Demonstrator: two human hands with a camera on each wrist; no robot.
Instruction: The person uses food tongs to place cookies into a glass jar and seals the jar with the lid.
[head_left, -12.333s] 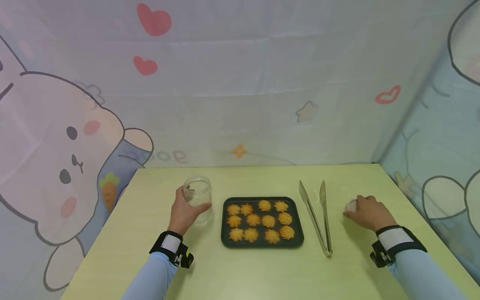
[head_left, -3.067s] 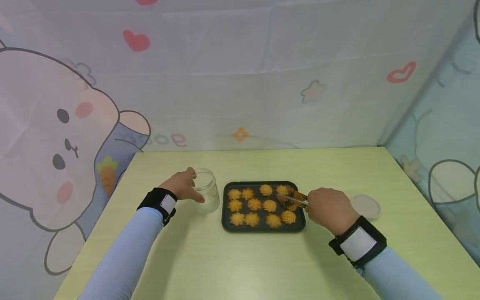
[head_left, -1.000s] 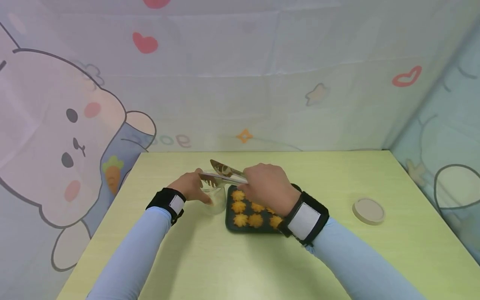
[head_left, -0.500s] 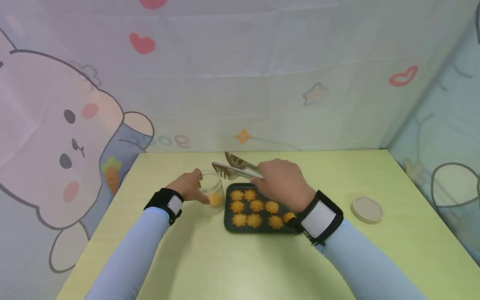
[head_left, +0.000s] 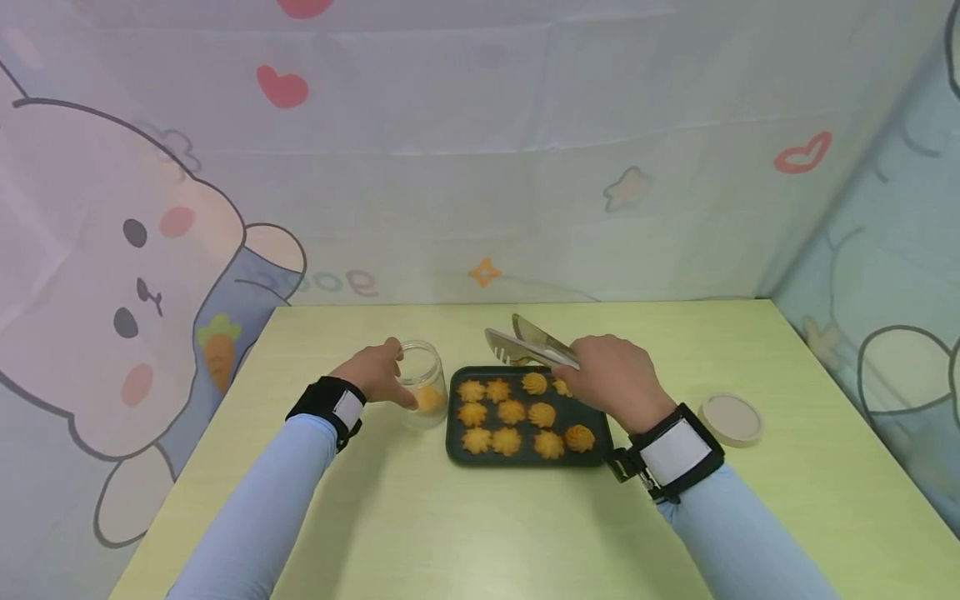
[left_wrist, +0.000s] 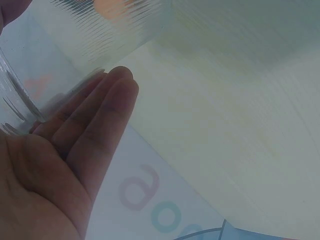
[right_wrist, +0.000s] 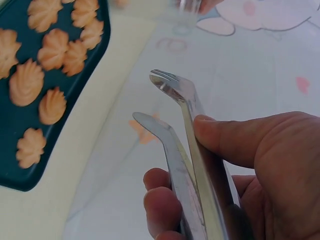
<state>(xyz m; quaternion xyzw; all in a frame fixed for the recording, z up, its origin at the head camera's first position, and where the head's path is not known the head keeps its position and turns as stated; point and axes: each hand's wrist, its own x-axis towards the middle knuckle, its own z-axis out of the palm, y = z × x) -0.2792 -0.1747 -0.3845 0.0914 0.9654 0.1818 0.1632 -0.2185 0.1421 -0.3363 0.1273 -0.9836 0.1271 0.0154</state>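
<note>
Pinching tongs [right_wrist: 204,175], right hand [head_left: 611,373] (2 tips [right_wrist: 170,87] apart beyond thumb [right_wrist: 235,137]); left hand [head_left: 372,373] around jar [head_left: 422,375]

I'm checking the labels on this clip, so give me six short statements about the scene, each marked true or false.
1. The tongs are in the person's right grip. True.
2. A cookie sits inside the glass jar. True.
3. The glass jar is closed. False: its mouth is uncovered, and the round lid lies on the table.
4. The tongs pinch a cookie. False: their tips are apart, with nothing between them.
5. Several cookies lie on the dark tray. True.
6. In the head view, the dark tray is left of the glass jar. False: it is to the right.
</note>
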